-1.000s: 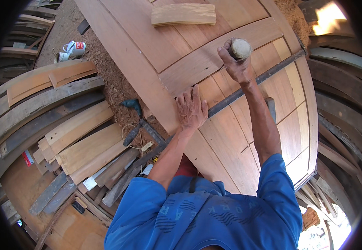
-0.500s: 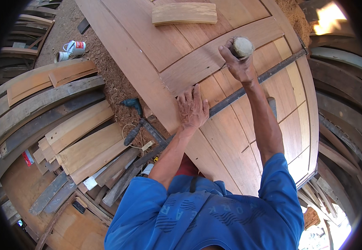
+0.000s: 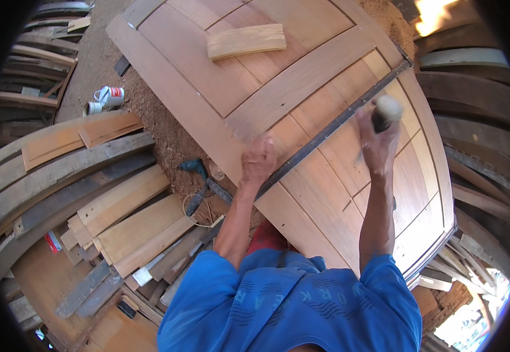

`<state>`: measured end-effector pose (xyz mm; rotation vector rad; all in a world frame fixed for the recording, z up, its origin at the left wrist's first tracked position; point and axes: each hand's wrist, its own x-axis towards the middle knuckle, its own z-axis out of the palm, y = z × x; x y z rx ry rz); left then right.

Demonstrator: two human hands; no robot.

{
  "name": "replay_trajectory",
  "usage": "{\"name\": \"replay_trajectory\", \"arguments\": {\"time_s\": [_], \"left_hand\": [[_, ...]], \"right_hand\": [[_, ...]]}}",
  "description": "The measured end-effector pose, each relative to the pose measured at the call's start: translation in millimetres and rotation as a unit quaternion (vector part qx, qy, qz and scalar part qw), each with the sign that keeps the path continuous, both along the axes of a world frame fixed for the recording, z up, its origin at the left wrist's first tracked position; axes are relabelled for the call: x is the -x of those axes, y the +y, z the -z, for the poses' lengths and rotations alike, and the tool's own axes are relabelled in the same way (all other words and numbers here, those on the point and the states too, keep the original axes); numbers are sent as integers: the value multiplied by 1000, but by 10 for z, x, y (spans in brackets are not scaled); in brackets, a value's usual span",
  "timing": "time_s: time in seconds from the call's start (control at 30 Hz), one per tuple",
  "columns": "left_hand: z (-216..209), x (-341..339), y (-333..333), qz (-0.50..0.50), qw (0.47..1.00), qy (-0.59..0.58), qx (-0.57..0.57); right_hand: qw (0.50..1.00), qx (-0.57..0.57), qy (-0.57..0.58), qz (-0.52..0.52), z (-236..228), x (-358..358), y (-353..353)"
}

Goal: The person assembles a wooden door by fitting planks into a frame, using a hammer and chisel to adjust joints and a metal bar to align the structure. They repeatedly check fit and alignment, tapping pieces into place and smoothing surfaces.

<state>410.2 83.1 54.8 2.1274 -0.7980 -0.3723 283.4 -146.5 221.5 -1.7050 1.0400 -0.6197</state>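
A large panelled wooden door [image 3: 302, 193] lies flat in front of me, with a long dark metal clamp bar [image 3: 337, 130] running across it. My right hand [image 3: 378, 141] is closed around a mallet-like tool [image 3: 388, 107] with a pale rounded end, held over the right half of the door. Motion blurs both tool and hand. Near the door's left edge, just left of the bar, my left hand [image 3: 259, 159] has its fingers curled in. Whatever they may hold is hidden. A loose short board [image 3: 246, 41] rests on the far part of the door.
Stacked planks [image 3: 134, 217] fill the left side, and more curved-looking boards [image 3: 472, 100] stand at the right. A teal power drill [image 3: 195, 168] lies on the shavings beside the door. White cans [image 3: 110, 96] sit at the far left. A dark phone-like object [image 3: 127, 308] lies lower left.
My right hand has moved right and nearer with the tool, crossing the clamp bar. My left hand, flat with fingers spread before, is now drawn in and curled. The whole view has shifted slightly.
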Motion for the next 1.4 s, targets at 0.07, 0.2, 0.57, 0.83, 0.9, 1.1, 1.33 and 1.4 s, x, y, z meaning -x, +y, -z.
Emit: {"name": "replay_trajectory", "arguments": {"time_s": [0.07,0.2,0.57,0.83,0.9,1.1,1.33,1.4], "left_hand": [[-185,-179,-38,29,999,13,19],[-200,-349,-402,155,970,-175,-70],[123,-305,-938,227,916,-286,-169],[26,-318,-964,229,910,-274,-212],[51,-319,-961,232,907,-279,-213],[78,-312,-933,238,910,-259,-217],[102,-300,-914,239,910,-288,-178],[154,-318,-910,229,909,-310,-156]], "right_hand": [[992,58,111,-13,303,416,92],[928,-11,367,-60,1180,1232,610],[869,-44,484,-91,860,1525,937],[830,-5,558,11,1486,1459,711],[829,-6,558,25,1523,1400,783],[839,-1,544,17,1632,1485,856],[852,-1,522,37,1627,1471,807],[851,13,523,47,1649,1500,792]]}}
